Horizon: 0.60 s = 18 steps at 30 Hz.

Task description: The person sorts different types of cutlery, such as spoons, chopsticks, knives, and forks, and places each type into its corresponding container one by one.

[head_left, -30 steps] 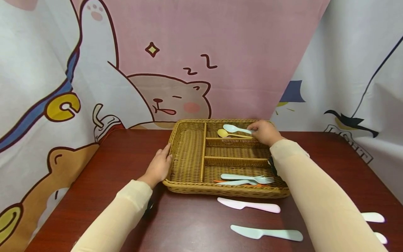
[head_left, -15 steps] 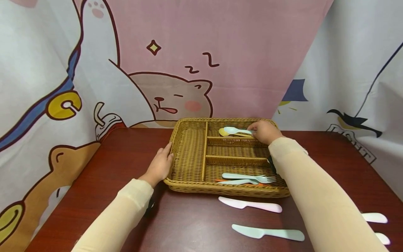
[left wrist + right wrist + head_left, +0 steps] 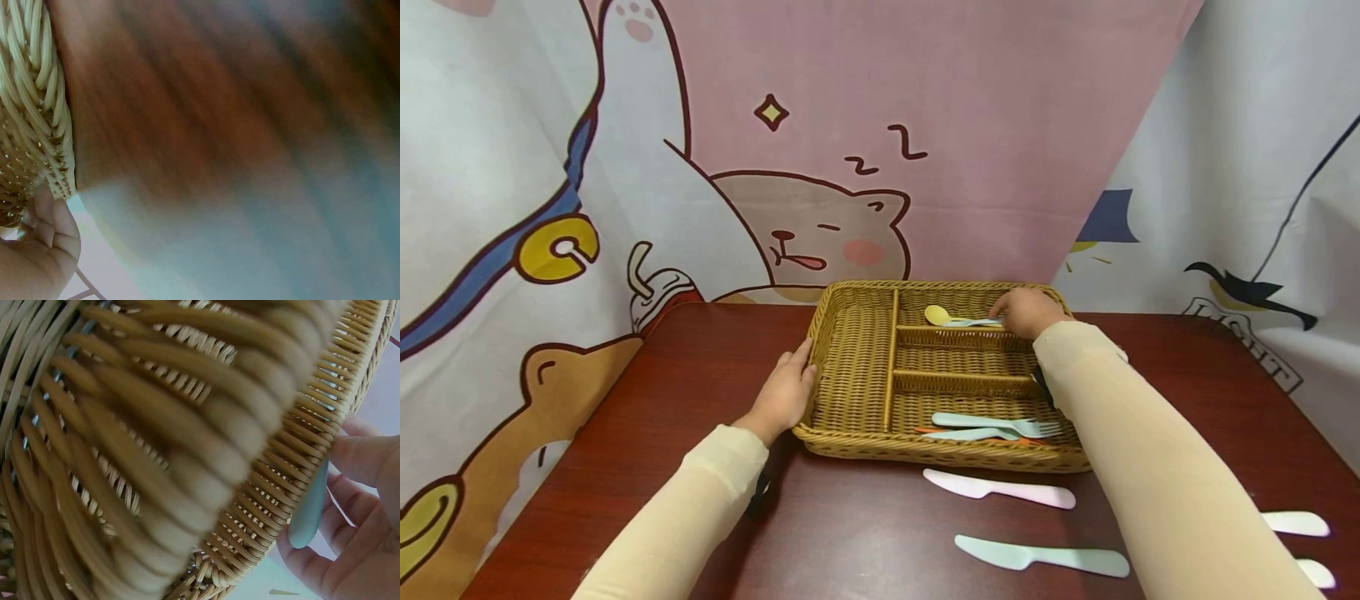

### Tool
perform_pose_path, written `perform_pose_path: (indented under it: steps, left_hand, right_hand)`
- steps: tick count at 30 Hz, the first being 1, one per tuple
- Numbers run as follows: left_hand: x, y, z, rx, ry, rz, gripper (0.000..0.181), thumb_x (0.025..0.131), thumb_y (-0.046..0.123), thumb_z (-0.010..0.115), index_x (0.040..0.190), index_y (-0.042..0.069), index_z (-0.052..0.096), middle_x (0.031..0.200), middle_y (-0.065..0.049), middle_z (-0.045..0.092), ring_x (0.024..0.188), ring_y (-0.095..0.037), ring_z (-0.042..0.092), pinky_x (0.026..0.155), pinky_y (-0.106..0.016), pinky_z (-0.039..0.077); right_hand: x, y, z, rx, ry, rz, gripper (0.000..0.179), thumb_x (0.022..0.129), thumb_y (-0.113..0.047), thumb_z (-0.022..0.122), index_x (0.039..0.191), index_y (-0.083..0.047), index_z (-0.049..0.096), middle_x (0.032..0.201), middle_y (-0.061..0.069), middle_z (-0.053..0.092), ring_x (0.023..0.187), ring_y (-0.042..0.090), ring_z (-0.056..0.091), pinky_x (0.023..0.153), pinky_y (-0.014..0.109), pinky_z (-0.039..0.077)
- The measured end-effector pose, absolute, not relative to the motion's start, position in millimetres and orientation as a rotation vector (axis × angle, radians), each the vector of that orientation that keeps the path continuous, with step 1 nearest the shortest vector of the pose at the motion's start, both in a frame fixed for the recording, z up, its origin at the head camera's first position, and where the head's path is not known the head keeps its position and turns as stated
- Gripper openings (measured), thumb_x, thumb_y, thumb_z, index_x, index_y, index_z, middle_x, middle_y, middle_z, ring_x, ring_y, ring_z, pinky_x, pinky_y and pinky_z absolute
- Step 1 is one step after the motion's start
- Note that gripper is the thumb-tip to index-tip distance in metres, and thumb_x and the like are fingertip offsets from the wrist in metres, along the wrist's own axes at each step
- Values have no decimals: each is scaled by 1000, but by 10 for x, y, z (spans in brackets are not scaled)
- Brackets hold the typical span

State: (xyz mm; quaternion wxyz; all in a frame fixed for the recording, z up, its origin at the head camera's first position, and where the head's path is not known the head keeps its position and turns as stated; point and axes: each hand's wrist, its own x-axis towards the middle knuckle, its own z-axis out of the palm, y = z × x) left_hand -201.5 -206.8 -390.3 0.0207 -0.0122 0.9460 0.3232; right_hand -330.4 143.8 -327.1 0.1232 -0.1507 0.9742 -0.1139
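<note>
A brown wicker basket with several compartments stands on the table. My left hand rests against its left side, fingers laid along the rim; the left wrist view shows that hand at the woven wall. Over the back right compartment, my right hand holds a light blue spoon by its handle. The spoon looks turned edge-on and overlaps a yellow spoon lying there. In the right wrist view, the spoon's handle end shows between thumb and fingers, beyond a divider.
Light blue forks and orange cutlery lie in the front right compartment. Before the basket are a pink knife and a pale green knife. White handles show at the right, partly behind the sleeve. A printed curtain hangs behind.
The light blue spoon has moved slightly down and tilted onto its edge, so the yellow spoon's bowl shows again. My left hand stays on the basket's side.
</note>
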Motion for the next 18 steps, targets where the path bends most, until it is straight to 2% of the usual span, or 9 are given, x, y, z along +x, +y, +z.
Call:
perform_pose_path:
  steps: [8,13,18]
  left_hand:
    - [-2018,-2072,-3905,-48,2932,1008,55,106,25,36,156,13,16,141,-23,37,129,-38,43,104,-53,36]
    - [-2019,-2065,-3901,-44,2933,1006,55,106,25,35,156,13,16,141,-23,38,129,-38,43,103,-52,37]
    - [-2009,-2070,-3897,-56,2917,1012,55,107,25,35,157,14,14,142,-22,37,128,-37,44,103,-53,37]
  right_hand:
    - [-3307,1438,-3286,-409,2818,-395,35,93,7,49,122,-2,66,130,24,56,106,36,59,74,40,47]
    - [-3298,1452,-3295,-408,2817,-427,33,95,4,51,125,-1,64,130,24,57,114,39,56,83,47,49]
    - [-3282,1475,-3281,-428,2841,-498,33,94,3,54,125,1,63,127,25,58,113,41,56,88,51,48]
